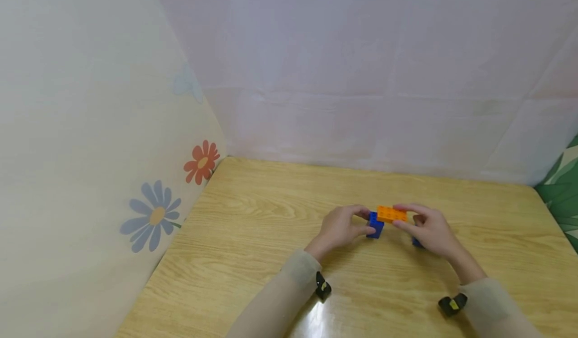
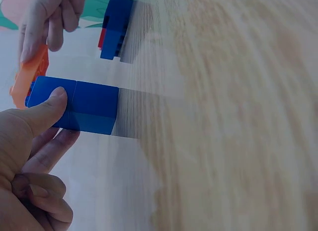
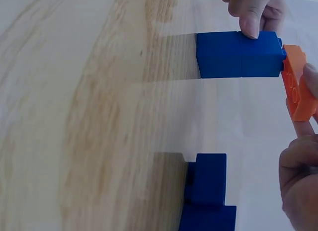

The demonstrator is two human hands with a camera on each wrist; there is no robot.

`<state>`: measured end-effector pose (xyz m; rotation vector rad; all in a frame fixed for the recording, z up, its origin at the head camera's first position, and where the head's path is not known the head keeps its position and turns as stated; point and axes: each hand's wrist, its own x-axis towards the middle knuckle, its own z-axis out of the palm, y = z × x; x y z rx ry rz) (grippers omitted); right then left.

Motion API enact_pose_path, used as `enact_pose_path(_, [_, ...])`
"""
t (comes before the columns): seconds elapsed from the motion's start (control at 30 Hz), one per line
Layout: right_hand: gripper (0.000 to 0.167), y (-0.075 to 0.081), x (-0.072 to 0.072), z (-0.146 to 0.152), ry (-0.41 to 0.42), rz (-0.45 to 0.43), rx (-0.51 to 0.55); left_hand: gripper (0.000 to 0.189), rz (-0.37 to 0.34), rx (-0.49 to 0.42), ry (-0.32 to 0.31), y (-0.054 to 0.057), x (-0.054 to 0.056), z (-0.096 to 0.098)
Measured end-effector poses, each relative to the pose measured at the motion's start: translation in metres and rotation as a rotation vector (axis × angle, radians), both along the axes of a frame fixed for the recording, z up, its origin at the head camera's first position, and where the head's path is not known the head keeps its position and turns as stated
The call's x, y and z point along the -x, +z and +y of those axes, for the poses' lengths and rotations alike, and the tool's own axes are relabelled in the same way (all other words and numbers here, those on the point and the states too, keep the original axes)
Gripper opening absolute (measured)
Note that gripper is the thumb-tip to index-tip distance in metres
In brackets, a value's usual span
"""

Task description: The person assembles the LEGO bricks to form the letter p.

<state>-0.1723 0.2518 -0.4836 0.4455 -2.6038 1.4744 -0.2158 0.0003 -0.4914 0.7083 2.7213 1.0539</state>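
My left hand (image 1: 339, 228) pinches a stack of two blue toy bricks (image 1: 374, 229) between thumb and fingers; the left wrist view shows the stack (image 2: 92, 106) upright on the table. An orange studded brick (image 1: 391, 214) is pinched by the thumb and fingers of my right hand (image 1: 434, 231). One end of that orange brick (image 3: 297, 84) meets the studded top of the blue stack, tilted slightly in the right wrist view. Beneath my right hand stands a second group of blue bricks (image 3: 211, 184), partly hidden in the head view. A bit of red (image 2: 102, 38) shows on it.
Both hands work over a wood-grain table (image 1: 253, 217). Behind it hangs a pale cloth wall (image 1: 316, 77), and a flower-printed cloth (image 1: 90, 127) borders the left side. Green leaf print (image 1: 564, 197) shows at the far right. Dark wrist cameras (image 1: 453, 305) sit on both sleeves.
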Motion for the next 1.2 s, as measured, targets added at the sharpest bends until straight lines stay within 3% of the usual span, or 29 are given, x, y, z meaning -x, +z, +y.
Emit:
enact_pose_path(0.23, [0.037,-0.0022,0.0009,-0.0072,0.022,-0.003,0.022,0.039,0.016,0.007,-0.004,0.0003,-0.0012,0.0003])
enact_pose_path(0.63, [0.031,0.0005,0.0029,-0.0076,0.024,0.061,-0.078,0.038,0.019,0.003,-0.012,0.0007,-0.0016,0.0016])
enact_pose_path(1.2, [0.03,-0.0006,0.0052,-0.0095,0.036,0.127,-0.131,0.038,0.062,0.012,-0.01,-0.0019,-0.0001,0.0016])
